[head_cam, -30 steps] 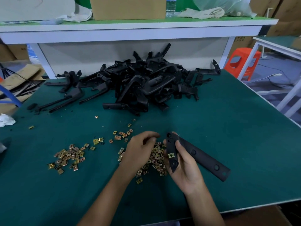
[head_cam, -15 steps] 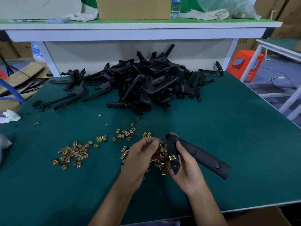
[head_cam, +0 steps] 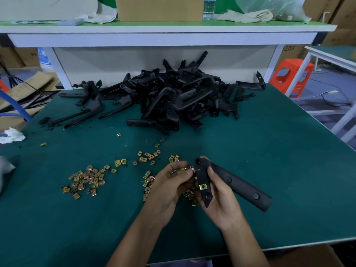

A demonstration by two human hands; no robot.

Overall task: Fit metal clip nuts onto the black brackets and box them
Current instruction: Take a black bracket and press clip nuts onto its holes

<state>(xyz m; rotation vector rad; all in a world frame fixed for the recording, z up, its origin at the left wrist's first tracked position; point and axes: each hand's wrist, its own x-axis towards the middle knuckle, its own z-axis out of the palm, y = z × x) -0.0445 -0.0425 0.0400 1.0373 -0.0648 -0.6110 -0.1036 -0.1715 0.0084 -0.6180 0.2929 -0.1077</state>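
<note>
right grip (head_cam: 221, 201) holds bracket (head_cam: 231, 180), left grip (head_cam: 169, 185) nut (head_cam: 192, 168)

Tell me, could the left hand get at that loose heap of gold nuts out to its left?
Probably yes. The heap lies on bare green mat beside the left hand, with only stray nuts between them. That hand seems busy, though, pinching a nut against the bracket.

The right hand (head_cam: 221, 205) grips a long black plastic bracket (head_cam: 237, 182) by its angled end, with the long arm pointing right over the green worktop (head_cam: 269, 151). One brass-coloured metal clip nut (head_cam: 203, 187) sits fitted on that end. The left hand (head_cam: 167, 191) fingers (head_cam: 187, 172) pinch a second clip nut (head_cam: 191, 167) at the bracket's left edge. Loose clip nuts (head_cam: 84, 180) lie scattered to the left. The heap of black brackets (head_cam: 173, 101) lies behind.
</note>
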